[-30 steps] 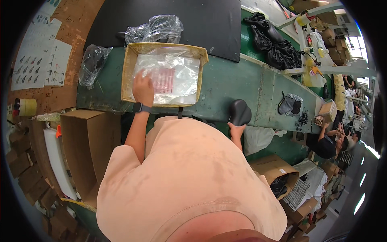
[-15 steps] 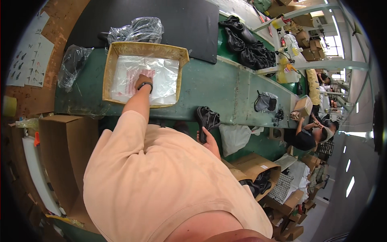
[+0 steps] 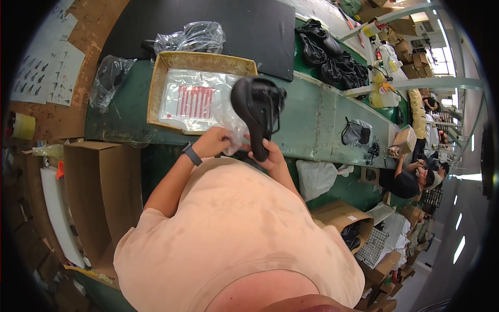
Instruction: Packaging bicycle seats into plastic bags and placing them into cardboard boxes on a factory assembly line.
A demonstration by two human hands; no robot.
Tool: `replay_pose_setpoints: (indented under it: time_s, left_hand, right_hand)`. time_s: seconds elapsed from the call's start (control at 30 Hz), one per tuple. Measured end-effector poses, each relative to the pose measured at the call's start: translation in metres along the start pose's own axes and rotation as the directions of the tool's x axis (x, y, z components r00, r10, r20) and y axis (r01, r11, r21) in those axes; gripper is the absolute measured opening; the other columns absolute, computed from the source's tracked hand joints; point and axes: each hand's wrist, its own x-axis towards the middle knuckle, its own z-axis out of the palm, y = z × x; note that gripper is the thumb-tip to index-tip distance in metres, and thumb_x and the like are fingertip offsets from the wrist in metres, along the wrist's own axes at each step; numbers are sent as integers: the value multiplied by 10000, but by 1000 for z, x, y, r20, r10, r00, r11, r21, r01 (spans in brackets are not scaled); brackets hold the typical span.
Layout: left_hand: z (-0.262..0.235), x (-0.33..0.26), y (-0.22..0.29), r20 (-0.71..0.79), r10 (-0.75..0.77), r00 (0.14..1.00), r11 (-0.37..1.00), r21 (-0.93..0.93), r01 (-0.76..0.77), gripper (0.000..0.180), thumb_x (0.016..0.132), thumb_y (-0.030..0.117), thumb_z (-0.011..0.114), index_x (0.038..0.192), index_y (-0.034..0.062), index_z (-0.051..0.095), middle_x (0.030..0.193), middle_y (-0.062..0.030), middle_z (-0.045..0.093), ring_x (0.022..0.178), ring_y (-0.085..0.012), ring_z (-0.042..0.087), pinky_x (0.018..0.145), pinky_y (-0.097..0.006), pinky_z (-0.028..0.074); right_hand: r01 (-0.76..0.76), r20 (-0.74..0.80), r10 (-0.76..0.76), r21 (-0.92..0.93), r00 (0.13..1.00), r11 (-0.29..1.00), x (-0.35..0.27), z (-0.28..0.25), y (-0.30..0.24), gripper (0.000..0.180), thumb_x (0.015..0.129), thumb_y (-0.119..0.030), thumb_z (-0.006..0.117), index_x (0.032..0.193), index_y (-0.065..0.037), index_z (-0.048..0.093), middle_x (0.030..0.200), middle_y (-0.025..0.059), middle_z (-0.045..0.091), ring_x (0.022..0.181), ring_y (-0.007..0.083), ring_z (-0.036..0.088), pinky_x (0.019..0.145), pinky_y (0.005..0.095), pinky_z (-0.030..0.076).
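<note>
Over the near edge of the bench [image 3: 306,125], saddle [image 3: 248,106] is gripped by curled right hand [image 3: 271,157]; clear bag [image 3: 233,129] is pinched by left hand [image 3: 212,142].

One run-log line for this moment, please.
Left hand: holds crinkled clear plastic bag | Right hand: grips black padded bicycle saddle by its nose | Nearby: open tan rectangular cardboard box, red-printed clear plastic inside

Factory workshop, identified by a long green-topped workbench [image 3: 312,125], a heap of black padded bicycle saddles [image 3: 328,57], rectangular brown cardboard cartons [image 3: 122,182], white illustrated paper sheets [image 3: 67,73], and a dark-shirted co-worker [image 3: 405,183] (at far right).
</note>
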Motion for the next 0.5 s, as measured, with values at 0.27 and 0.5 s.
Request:
replay_pose_setpoints:
  time_s: [0.27, 0.5]
  left_hand:
    - [-39, -43, 23, -455, -199, 868, 316, -868, -383, 282, 917, 33, 561, 1155, 5, 710, 1178, -141, 768, 1066, -251, 737, 1001, -406, 574]
    - [-79, -5, 52, -439, -217, 872, 172, -896, -409, 295, 1088, 243, 551, 1304, 58, 629, 1167, -53, 706, 1010, -167, 676, 883, -344, 546]
  right_hand:
    - [-56, 15, 59, -130, 998, 990, 29, 57, -13, 544, 971, -180, 762, 1440, -7, 545, 1265, 123, 657, 990, 253, 637, 766, 379, 558]
    - [104, 44, -97, -614, 994, 782, 18, 89, -63, 659, 794, -102, 863, 1381, -22, 573, 1072, 145, 706, 827, 272, 695, 692, 360, 552]
